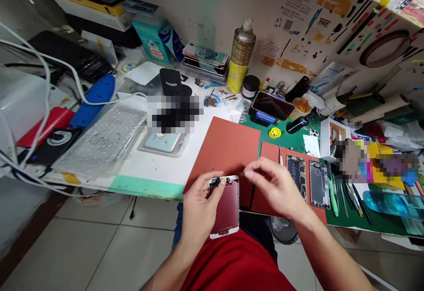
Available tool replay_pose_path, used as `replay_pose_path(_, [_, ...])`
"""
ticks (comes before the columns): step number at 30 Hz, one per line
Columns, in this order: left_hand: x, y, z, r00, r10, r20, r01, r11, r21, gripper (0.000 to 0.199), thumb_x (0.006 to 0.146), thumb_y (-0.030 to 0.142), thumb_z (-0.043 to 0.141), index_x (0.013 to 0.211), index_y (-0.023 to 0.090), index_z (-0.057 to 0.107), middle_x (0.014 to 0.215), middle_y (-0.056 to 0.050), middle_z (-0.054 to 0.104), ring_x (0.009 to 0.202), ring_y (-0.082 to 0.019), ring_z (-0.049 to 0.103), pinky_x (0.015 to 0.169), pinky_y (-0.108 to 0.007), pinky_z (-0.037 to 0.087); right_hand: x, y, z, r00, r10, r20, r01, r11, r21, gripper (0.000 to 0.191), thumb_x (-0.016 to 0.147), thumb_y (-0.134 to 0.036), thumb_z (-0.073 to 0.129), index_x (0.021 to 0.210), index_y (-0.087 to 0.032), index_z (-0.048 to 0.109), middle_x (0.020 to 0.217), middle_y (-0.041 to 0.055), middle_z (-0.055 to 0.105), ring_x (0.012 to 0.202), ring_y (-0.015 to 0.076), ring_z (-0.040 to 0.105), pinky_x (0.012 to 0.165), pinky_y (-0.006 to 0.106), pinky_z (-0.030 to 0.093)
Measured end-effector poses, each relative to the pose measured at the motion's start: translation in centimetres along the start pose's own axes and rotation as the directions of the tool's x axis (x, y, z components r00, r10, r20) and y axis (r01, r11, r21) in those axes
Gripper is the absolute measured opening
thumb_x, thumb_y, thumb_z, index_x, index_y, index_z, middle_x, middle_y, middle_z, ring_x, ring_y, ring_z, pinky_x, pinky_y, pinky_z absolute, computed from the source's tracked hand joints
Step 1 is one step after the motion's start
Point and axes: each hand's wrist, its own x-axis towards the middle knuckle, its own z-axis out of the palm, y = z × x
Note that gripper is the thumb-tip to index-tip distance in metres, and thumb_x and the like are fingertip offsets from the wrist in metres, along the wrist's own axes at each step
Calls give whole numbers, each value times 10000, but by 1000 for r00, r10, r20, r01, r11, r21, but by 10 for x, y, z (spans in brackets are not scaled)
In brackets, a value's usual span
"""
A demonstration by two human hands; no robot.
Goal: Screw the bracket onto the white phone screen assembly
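Observation:
A phone screen assembly (228,209) with a white frame and dark red back is in my left hand (202,200), thumb pressed on the small black parts at its top end. Just right of that end hovers my right hand (273,185), apart from the screen, thumb and fingers pinched together. What the pinch holds, if anything, is too small to make out. On the red-brown mat beyond my right hand lie an opened phone body (296,174) with battery and board, and a second phone housing (319,185). A slim metal tool (281,155) lies beside them.
Another red-brown mat (228,145) lies ahead of the screen. Tweezers and a green-handled tool (333,196) sit at right on the green mat. A phone (272,105) leans on a blue stand. Behind stands a spray can (241,57); bubble wrap (102,136) lies left.

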Motion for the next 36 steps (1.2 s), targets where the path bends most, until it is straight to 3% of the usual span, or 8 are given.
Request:
replay_pose_path(3, [-3, 0, 6, 998, 64, -1, -64, 997, 45, 357, 845, 478, 843, 1058, 207, 751, 931, -60, 793, 849, -196, 742, 708, -248, 577, -33, -5, 28, 998, 27, -62, -20, 993, 113, 174, 1056, -319, 605, 1032, -262, 768, 940, 24, 749, 822, 180, 689, 755, 309, 537])
replay_pose_path(7, [-9, -1, 11, 994, 112, 0, -111, 991, 80, 326, 854, 462, 836, 1049, 213, 760, 944, -66, 799, 888, -214, 760, 758, -275, 597, -42, -2, 50, 976, 58, -211, -31, 991, 132, 177, 1058, -297, 598, 1032, -264, 769, 951, 29, 748, 833, 181, 689, 777, 311, 536])
replay_pose_path(11, [-13, 0, 14, 992, 128, -8, -127, 987, 98, 331, 845, 463, 843, 1044, 211, 765, 955, -70, 799, 901, -222, 764, 777, -289, 607, -42, 0, 52, 947, 135, -290, -82, 979, 187, 174, 1046, -315, 612, 973, -253, 757, 959, 43, 728, 884, 198, 687, 819, 325, 540])
replay_pose_path(17, [-17, -1, 16, 989, 145, -8, -143, 983, 119, 343, 836, 478, 848, 1029, 205, 768, 949, -76, 801, 916, -233, 763, 814, -310, 616, -46, 1, 53, 924, 224, -309, -145, 955, 260, 156, 1012, -320, 656, 948, -251, 780, 924, 34, 717, 843, 189, 675, 757, 309, 524])
replay_pose_path(27, [-16, -5, 15, 993, 111, 35, -115, 986, 123, 368, 830, 487, 852, 1047, 202, 767, 1037, -95, 809, 996, -253, 772, 909, -344, 617, -49, 0, 60, 891, 208, -404, -137, 971, 197, 159, 1013, -309, 648, 951, -261, 786, 937, 39, 733, 871, 201, 699, 789, 322, 545])
replay_pose_path(36, [-18, -12, 12, 990, 111, 83, -120, 986, 116, 344, 862, 445, 830, 1106, 212, 762, 1113, -90, 806, 1036, -230, 765, 926, -305, 608, -50, 3, 65, 879, 244, -410, -151, 958, 245, 130, 1000, -289, 667, 935, -254, 773, 945, 30, 698, 881, 189, 681, 790, 306, 530])
